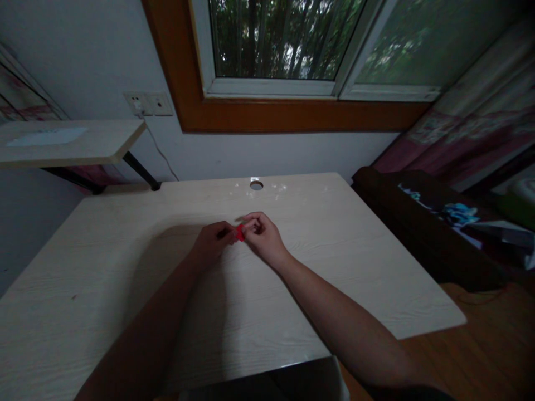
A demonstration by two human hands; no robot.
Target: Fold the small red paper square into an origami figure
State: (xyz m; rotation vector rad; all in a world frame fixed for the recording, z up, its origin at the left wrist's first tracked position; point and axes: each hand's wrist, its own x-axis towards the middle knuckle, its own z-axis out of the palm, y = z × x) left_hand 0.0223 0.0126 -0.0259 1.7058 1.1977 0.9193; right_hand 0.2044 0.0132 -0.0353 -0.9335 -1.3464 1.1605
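Note:
A small red piece (239, 232), perhaps folded paper, is pinched between my two hands above the middle of the desk. Its exact kind is too small to make out. My left hand (212, 241) grips its left side between thumb and fingertips. From the right, my right hand (264, 236) holds the other side with thumb and forefinger, its remaining fingers curled. The fingers cover much of the red piece. Beneath both hands lies the pale wood-grain desk (334, 267), with shadows of my arms falling to the left.
A raised shelf (125, 136) on black legs stands at the desk's back left. Near the back edge is a round cable hole (256, 185). A white cord (161, 150) hangs from a wall socket (148, 104). Right of the desk sits a dark bench (418, 223) with items on it.

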